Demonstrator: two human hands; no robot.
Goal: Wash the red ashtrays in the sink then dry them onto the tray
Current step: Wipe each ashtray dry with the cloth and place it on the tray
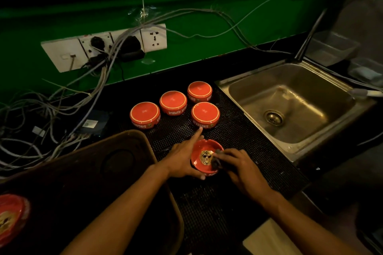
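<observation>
My left hand [183, 156] holds a red ashtray [202, 156] by its left rim, upright over the black mat, index finger pointing away. My right hand [238, 165] grips a dark cloth [216, 161] and presses it inside the ashtray, beside a gold lion print. Several red ashtrays lie upside down on the mat beyond it: [145, 115], [173, 102], [199, 91], [205, 114]. The steel sink [290, 107] lies to the right, dry-looking. A dark brown tray [132, 147] sits at the left, with one more red ashtray [12, 218] at its near left edge.
A green wall behind the counter carries a white socket strip [103, 46] with many loose cables [41, 122] spilling over the left counter. The tap [308, 37] rises behind the sink. Clear plastic containers [331, 47] stand at the far right.
</observation>
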